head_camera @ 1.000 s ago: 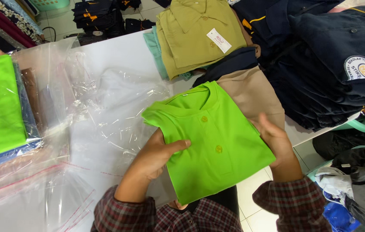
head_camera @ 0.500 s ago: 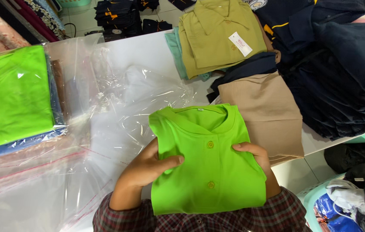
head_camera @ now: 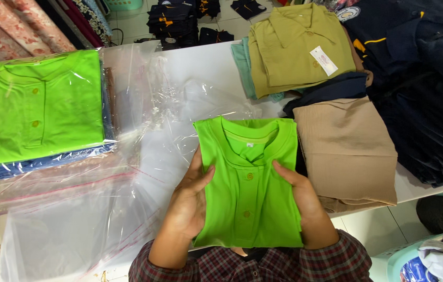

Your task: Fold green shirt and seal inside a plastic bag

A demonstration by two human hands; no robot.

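While both hands grip it from either side, the folded lime-green shirt [head_camera: 250, 185] lies collar-up at the near edge of the white table [head_camera: 200, 62], right in front of the person. The left hand [head_camera: 193, 196] is curled around the shirt's left edge, thumb lying across the front of the fabric and the other fingers tucked behind or under it. The right hand [head_camera: 302, 198] clasps the right edge in the same way, thumb pointing in toward the button placket. Both wrists come out of dark plaid sleeves [head_camera: 326, 263] at the bottom of the view. Loose clear plastic bags [head_camera: 75, 209] spread across the left half of the table, and one crumpled sheet lies just beyond the shirt's collar. At the left edge sits a stack of bagged shirts [head_camera: 44, 109], a lime-green one on top and blue beneath. Just beside the held shirt on its right is a folded tan garment [head_camera: 346, 151], overhanging the near edge. Beyond that, toward the far edge, lies an olive shirt [head_camera: 300, 47] with a paper tag, on top of a pale teal one. Dark navy garments [head_camera: 425, 94] are piled at the right end of the table.
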